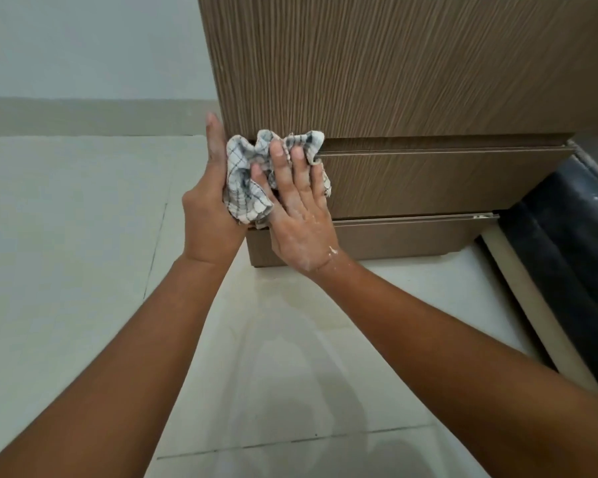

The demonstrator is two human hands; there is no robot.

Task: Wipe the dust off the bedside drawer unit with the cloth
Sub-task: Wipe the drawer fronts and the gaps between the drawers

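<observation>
Both hands on the cloth (246,188) at the front left corner of the unit (394,74).

Left hand (208,208) — palm against the cloth's left side, fingers straight and pointing up along the unit's left edge, not curled. It backs the cloth rather than gripping it; thumb hidden behind the fabric, so I can't tell if it pinches.

Right hand (301,215) — flat and spread, fingers pressed onto the cloth from the front, pushing it against the drawer fronts. Open, nothing clamped. Whitish dust or residue on the back of the hand and the wrist.

Cloth: white with dark check lines, bunched up, sandwiched between the two hands. Its top edge sits just under the unit's top panel, above the right fingertips; a flap hangs out past the right hand's little finger onto the upper drawer (428,181).

Unit: brown wood grain, two drawer fronts visible under the top panel; lower drawer (411,236) runs off to the right of the right wrist. Stands on a pale tiled floor (66,253). Dark padded object (567,236) further right of the right hand, beside the unit — can't tell what it is.
</observation>
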